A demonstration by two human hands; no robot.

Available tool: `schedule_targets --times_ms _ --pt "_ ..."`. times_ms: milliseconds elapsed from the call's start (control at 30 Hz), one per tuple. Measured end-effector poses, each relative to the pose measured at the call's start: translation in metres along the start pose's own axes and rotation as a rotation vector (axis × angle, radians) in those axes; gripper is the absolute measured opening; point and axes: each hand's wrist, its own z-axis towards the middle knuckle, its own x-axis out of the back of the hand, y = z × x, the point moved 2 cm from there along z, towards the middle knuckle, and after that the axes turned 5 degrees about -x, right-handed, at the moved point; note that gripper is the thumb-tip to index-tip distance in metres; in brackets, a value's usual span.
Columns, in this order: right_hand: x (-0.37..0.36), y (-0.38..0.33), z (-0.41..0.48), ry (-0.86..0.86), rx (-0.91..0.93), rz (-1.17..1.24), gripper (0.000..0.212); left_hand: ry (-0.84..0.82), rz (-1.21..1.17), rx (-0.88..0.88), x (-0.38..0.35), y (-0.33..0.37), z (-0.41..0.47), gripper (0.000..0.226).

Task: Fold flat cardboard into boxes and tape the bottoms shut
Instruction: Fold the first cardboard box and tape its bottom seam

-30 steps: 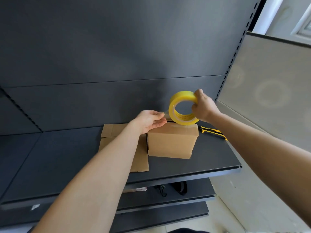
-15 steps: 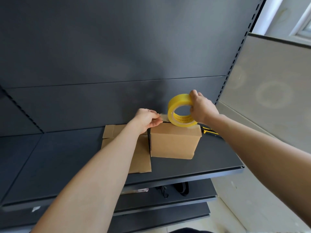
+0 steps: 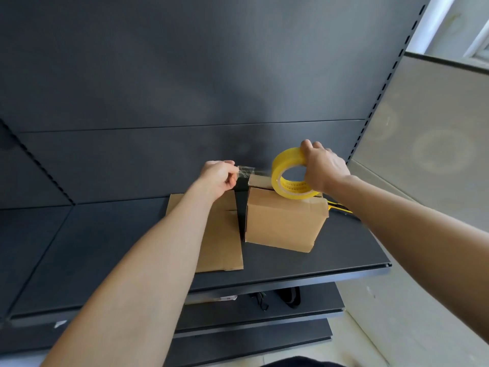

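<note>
Taping was the step: left hand (image 3: pixel 218 176) pinched the tape end (image 3: pixel 246 170), right hand (image 3: pixel 324 168) held the roll (image 3: pixel 285 165) atop the box (image 3: pixel 284 221); next, that end likely needed pressing down

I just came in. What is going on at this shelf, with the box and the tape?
A person is taping a folded brown cardboard box on a dark metal shelf. The right hand grips a yellow roll of tape resting on the box top. The left hand pinches the free end of the clear tape strip, stretched in the air past the box's left edge, apparently not stuck down yet. A flat brown cardboard sheet lies beside the box.
</note>
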Motion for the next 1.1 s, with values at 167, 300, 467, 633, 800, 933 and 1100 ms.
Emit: schedule_targets --times_ms 167,300,467,633,800,933,1100 --pt "-0.002 -0.010 -0.002 -0.008 0.027 -0.075 0.047 0.075 0.113 -0.019 0.008 -0.013 0.002 0.021" --pt "-0.002 -0.019 -0.004 0.005 0.034 -0.151 0.044 0.094 0.222 -0.086 0.011 -0.022 0.007 0.021" --pt "-0.005 -0.039 -0.001 0.000 0.058 -0.261 0.044 0.121 0.325 -0.131 0.020 -0.026 0.013 0.024" --pt "0.000 -0.050 0.004 -0.011 0.048 -0.324 0.046 0.116 0.371 -0.159 0.027 -0.021 0.022 0.023" --pt "0.000 -0.057 0.008 -0.013 0.047 -0.377 0.047 0.126 0.434 -0.178 0.041 -0.017 0.031 0.024" --pt "-0.002 -0.060 0.009 -0.004 0.061 -0.395 0.045 0.072 0.471 -0.161 0.046 -0.032 0.031 0.025" --pt "-0.006 -0.062 0.006 0.007 0.086 -0.400 0.043 0.000 0.462 -0.136 0.038 -0.064 0.021 0.033"
